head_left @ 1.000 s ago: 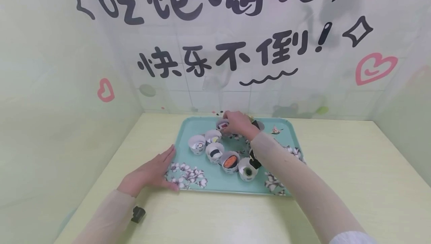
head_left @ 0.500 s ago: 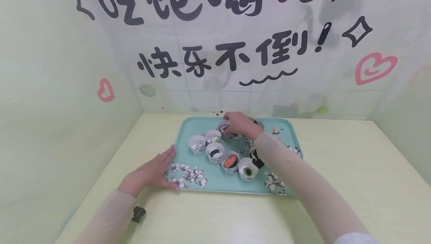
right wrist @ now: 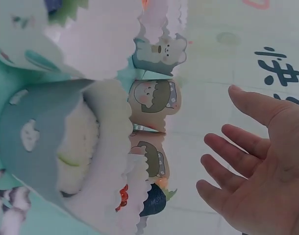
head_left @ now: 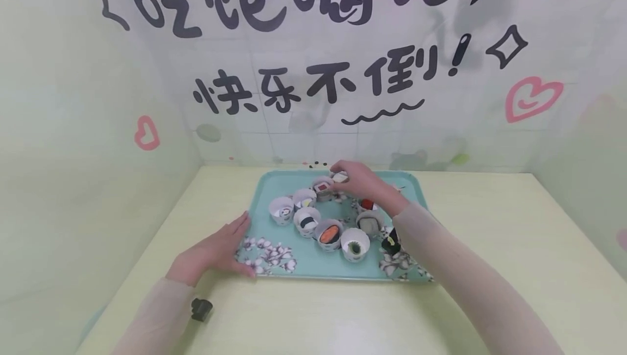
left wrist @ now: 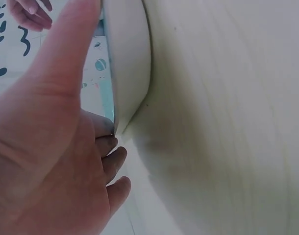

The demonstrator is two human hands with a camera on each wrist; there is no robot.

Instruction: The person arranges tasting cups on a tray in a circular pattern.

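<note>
My left hand [head_left: 217,251] lies at the near left corner of the turquoise tray [head_left: 313,269], fingers straight along its side rim and thumb at its front rim. The left wrist view shows its fingertips touching the rim. Over the back of the tray, my right hand [head_left: 362,183] reaches beside a paper cup holding a white piece [head_left: 340,177]. In the right wrist view, that hand [right wrist: 247,156] has its fingers apart with nothing between them. Left of it stands a cup with a red-centred sushi roll [head_left: 322,187]. My right hand and forearm hide part of the tray.
Several more paper cups with toy-like sushi stand in a curve, among them an orange-topped piece [head_left: 329,233], a black-banded piece [head_left: 308,222] and a green-topped piece [head_left: 355,247]. The tray is on a pale wooden table [head_left: 303,317], with a printed back wall [head_left: 313,137] behind.
The red-centred roll's cup first shifted slightly toward me beneath my right hand. That hand has since moved right, away from it. The left hand stays at the tray corner; the view shifted slightly.
</note>
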